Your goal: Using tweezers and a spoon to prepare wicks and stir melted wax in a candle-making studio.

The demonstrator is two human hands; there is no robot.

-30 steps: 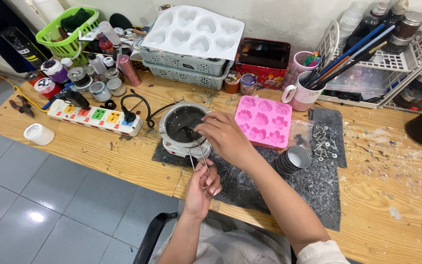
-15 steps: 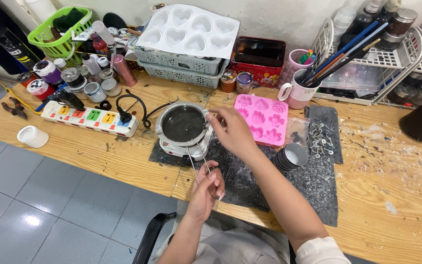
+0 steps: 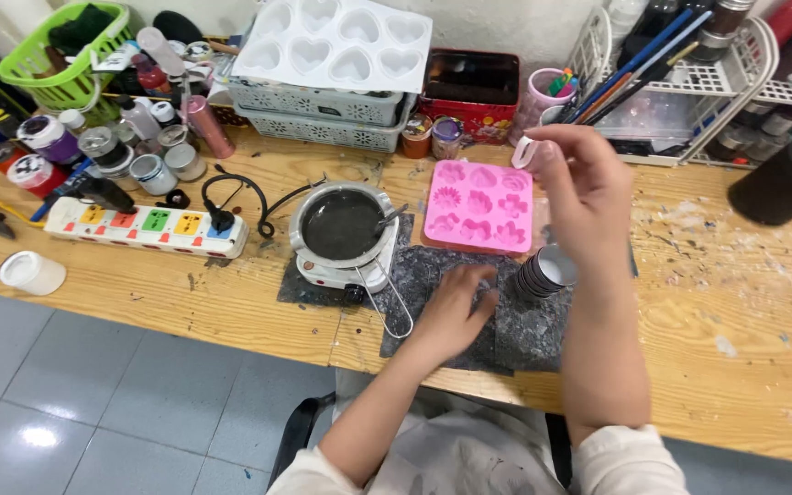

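With the left hand [image 3: 451, 312] flat and empty on the grey mat [image 3: 433, 275] at the melting pot's [image 3: 341, 225] 4 o'clock, steady the raised right hand [image 3: 579, 183], fingers loosely curled, over the pink mould [image 3: 478, 206].

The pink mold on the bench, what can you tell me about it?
The pink mold is a flat, square, rubbery-looking tray with flower and heart-shaped hollows, which look empty. It lies flat on the wooden bench, right of the small metal pot of dark liquid. No hand touches it; the right hand hovers raised by its right edge.
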